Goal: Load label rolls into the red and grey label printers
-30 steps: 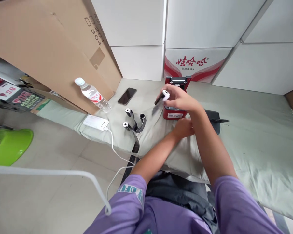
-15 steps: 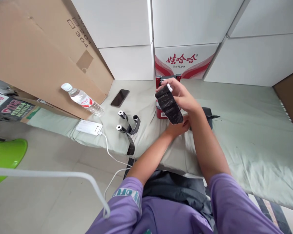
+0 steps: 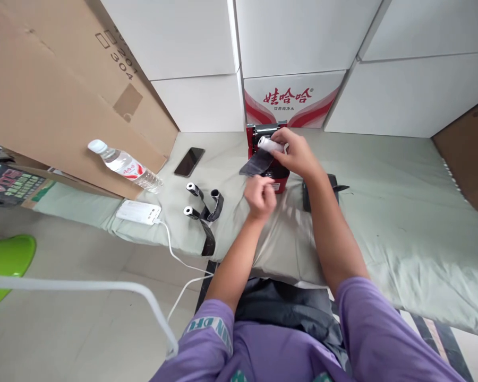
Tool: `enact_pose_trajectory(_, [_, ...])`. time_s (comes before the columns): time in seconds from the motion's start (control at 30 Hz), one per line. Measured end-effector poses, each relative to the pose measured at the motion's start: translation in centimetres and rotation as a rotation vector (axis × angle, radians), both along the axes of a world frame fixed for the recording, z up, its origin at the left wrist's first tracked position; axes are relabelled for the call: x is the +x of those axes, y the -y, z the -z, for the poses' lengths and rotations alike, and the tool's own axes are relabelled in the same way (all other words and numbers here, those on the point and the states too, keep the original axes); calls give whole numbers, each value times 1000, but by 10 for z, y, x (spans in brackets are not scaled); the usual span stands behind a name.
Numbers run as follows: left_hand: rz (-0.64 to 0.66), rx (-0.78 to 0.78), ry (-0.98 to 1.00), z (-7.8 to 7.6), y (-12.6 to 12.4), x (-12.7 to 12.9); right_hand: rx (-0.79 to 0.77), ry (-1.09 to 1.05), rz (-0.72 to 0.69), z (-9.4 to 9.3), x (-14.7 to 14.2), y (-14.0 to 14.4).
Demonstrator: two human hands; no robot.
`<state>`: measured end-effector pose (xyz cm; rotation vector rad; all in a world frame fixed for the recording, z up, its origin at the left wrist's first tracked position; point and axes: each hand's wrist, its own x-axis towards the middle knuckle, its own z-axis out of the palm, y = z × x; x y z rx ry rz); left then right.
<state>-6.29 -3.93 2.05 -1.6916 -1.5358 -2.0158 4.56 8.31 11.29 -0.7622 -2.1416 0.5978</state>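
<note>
My right hand (image 3: pixel 295 153) is closed around a white-cored roll of black film (image 3: pixel 271 145), one end of it facing left. From the roll a dark, glossy strip hangs down to the left. Just below the strip is my left hand (image 3: pixel 259 195), fingers curled in and slightly blurred; anything between them is hidden. Behind both hands stands a small red and black machine (image 3: pixel 276 185) with its upper part raised, partly covered by the film and my hands. To the left, several small rolls (image 3: pixel 191 212) with black film lie on the cloth.
Beyond my right forearm lies a black case-like object (image 3: pixel 306 196) with a dark pointed piece (image 3: pixel 341 188). On the left are a phone (image 3: pixel 189 161), a water bottle (image 3: pixel 129 167) and a white power bank (image 3: pixel 138 211) with a cable. White boxes (image 3: pixel 195 103) line the back.
The roll in my right hand has turned, now showing its white core with the film swung to the left. My left hand has come up from beneath the right wrist toward the film.
</note>
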Motion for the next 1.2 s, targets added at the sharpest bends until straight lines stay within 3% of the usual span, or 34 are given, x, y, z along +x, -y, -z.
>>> enact_pose_trajectory(0.07, [-161, 88, 245, -5, -3, -15, 38, 111, 26, 6, -6, 1])
enact_pose_trajectory(0.13, [-249, 48, 476, -7, -10, -25, 47, 219, 57, 10, -11, 3])
enact_pose_trajectory(0.2, [-212, -76, 656, -5, -19, -29, 37, 313, 99, 11, -13, 5])
enact_pose_trajectory(0.3, [1, -264, 779, 3, -30, -26, 23, 403, 152, 10, -13, 9])
enact_pose_trajectory(0.4, [141, -355, 817, 9, -37, -21, 25, 450, 173, 6, -14, 11])
enact_pose_trajectory(0.7, [322, -344, 893, 9, -43, -33, 14, 609, 292, -6, -23, 19])
enact_pose_trajectory(0.97, [387, -289, 855, 15, -50, -50, -14, 820, 297, -31, -48, 20])
enact_pose_trajectory(1.2, [390, -275, 827, 16, -53, -54, -28, 850, 322, -37, -56, 24])
